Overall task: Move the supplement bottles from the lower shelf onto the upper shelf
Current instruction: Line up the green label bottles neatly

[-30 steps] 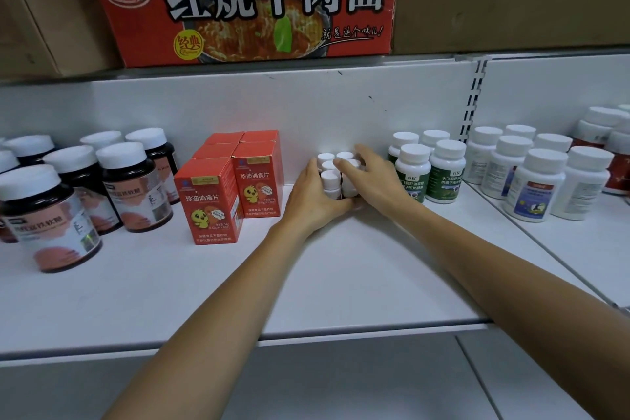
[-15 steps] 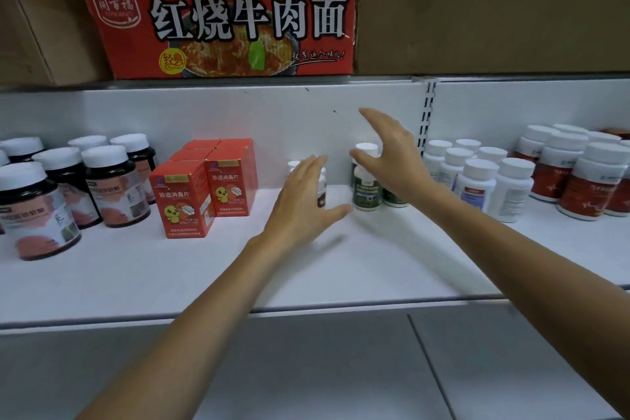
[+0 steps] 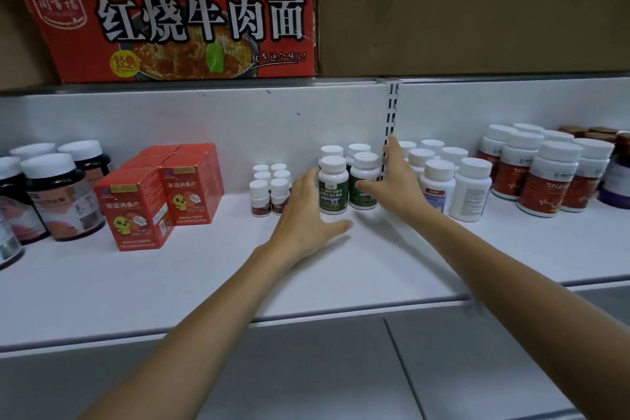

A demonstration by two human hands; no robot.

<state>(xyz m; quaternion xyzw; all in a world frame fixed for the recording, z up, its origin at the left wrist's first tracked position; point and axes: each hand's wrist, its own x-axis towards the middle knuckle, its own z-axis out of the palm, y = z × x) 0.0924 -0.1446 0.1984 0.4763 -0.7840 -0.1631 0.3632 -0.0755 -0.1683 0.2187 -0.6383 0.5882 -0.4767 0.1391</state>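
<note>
Several small white-capped supplement bottles stand in a tight cluster at the back of the white shelf. Just right of them are several green-labelled white bottles. My left hand lies spread on the left side of the front green bottle, thumb stretched along the shelf below it. On the right side of that group is my right hand, fingers straight and thumb against the right-hand green bottle. Neither hand holds anything.
Red cartons and dark jars stand to the left. White bottles and red-labelled bottles fill the right section beyond the slotted upright. A red noodle carton and brown boxes sit on the shelf above.
Both hands have let go of the small-bottle cluster, lifted off it and moved right to either side of the green-labelled bottles. The view has shifted right and upward.
</note>
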